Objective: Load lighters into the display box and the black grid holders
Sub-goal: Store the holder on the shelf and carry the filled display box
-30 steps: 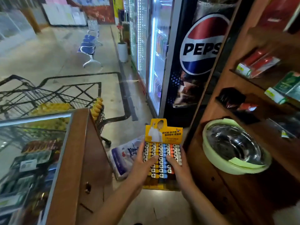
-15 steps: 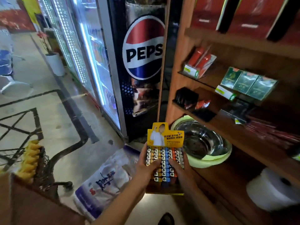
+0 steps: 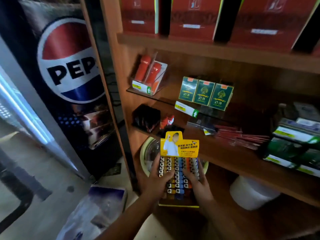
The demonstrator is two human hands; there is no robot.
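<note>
Left of frame: Pepsi cooler (image 3: 69, 66). Centre: black grid holder (image 3: 146, 117) standing on the wooden shelf (image 3: 225, 158). Lower centre: left hand (image 3: 155, 181) grasps one side of the display box (image 3: 179, 148), its rows full of lighters (image 3: 178, 172); right hand (image 3: 199, 184) grasps the other. Hazard: the box rests on nothing, so tilting it or loosening either grasp would likely spill lighters.
</note>
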